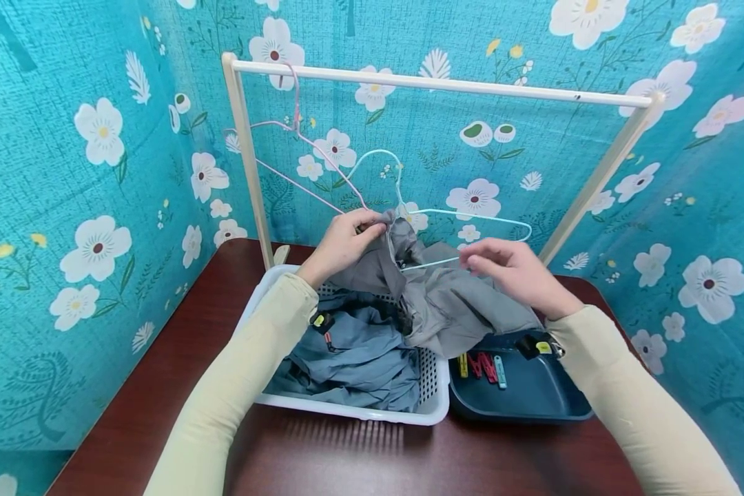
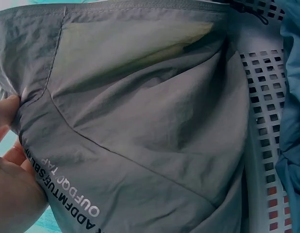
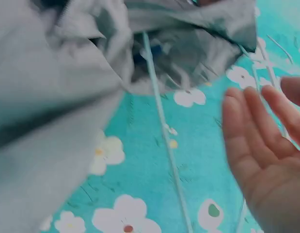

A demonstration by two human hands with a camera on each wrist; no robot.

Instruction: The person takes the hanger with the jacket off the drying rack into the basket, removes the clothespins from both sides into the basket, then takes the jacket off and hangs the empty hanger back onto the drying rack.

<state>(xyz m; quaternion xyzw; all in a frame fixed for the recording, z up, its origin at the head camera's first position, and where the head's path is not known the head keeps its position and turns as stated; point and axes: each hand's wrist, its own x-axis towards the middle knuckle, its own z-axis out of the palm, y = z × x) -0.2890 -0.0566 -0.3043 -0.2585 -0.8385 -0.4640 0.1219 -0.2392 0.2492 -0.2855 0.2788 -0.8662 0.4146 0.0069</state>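
Observation:
A grey garment [image 1: 452,303] with printed lettering, plainest in the left wrist view, hangs bunched over the white basket. My left hand [image 1: 345,242] pinches its upper edge between thumb and fingers, close to the neck of a light blue hanger [image 1: 471,215]. The left part of that hanger is inside the cloth, while its right arm sticks out uncovered. My right hand [image 1: 516,270] is by the bare right end of the hanger. In the right wrist view the fingers [image 3: 237,121] are extended, with no cloth in them.
A pink hanger [image 1: 296,103] hangs from the white rail [image 1: 440,83] at left. Blue-grey clothing [image 1: 353,365] fills much of the white basket [image 1: 437,406]. Beside it, a dark tray [image 1: 533,399] holds several clothespins [image 1: 486,367]. Flowered cloth [image 1: 99,248] surrounds the brown table [image 1: 322,455].

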